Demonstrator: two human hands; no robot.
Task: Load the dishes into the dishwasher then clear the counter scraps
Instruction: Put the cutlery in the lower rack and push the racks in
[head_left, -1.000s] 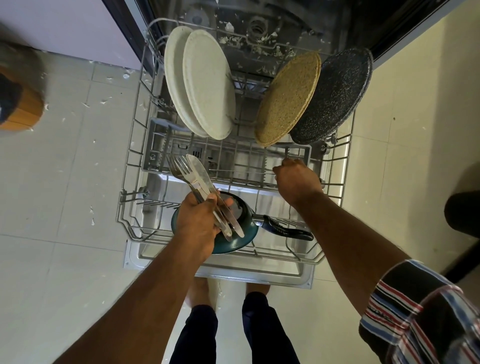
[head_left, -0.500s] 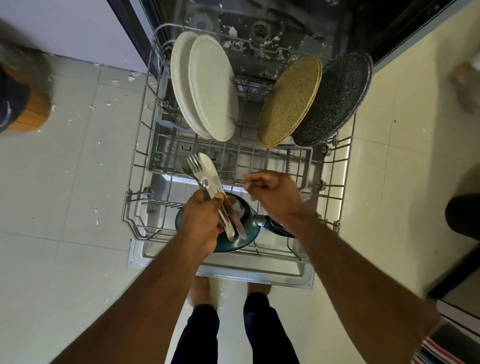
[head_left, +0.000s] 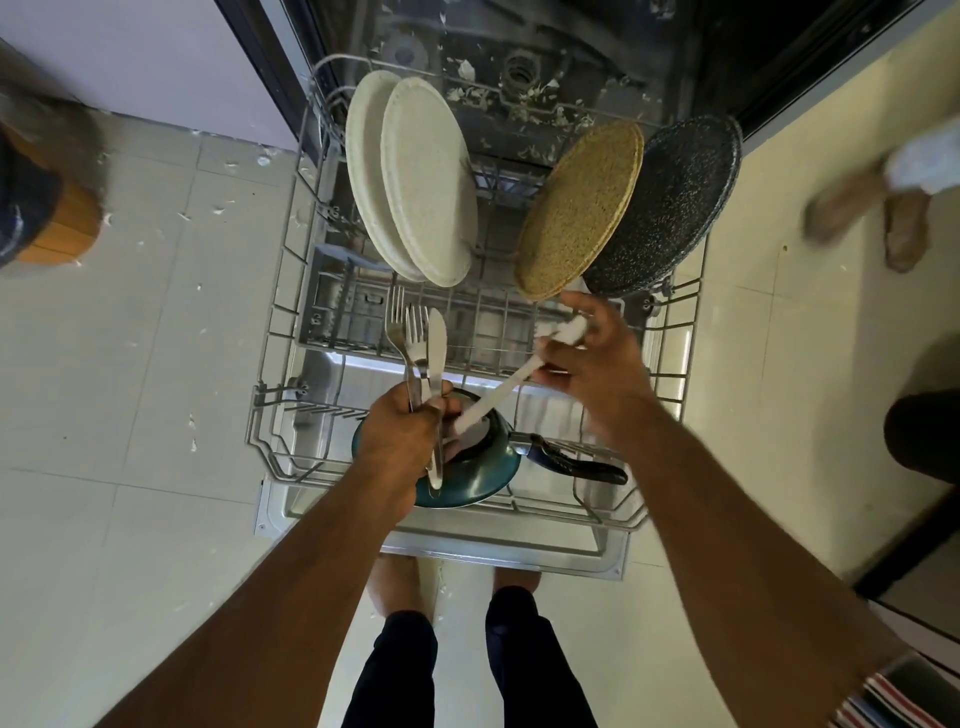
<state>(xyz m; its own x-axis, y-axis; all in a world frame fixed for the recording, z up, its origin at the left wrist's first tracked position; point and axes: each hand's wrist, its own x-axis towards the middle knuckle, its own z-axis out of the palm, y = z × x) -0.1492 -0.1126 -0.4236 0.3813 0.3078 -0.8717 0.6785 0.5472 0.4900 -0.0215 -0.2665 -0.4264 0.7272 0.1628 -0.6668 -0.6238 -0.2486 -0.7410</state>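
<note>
Left hand (head_left: 400, 441) grips forks (head_left: 408, 332) and knife (head_left: 436, 353) — right hand (head_left: 592, 364) pinches a white utensil (head_left: 498, 395) — no readable writing

Pulled-out grey wire dishwasher rack (head_left: 283, 332) carries: 2 white speckled round plates (head_left: 415, 182) upright at back left, tan woven round plate (head_left: 576, 208) + dark speckled round plate (head_left: 670, 202) leaning at back right, teal frying pan w/ black handle (head_left: 483, 478) at front.

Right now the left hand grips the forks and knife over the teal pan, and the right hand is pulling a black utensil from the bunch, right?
Not quite: the utensil in the right hand is white, not black, as the head view shows. The left hand does grip the forks and knife over the teal pan.
</note>
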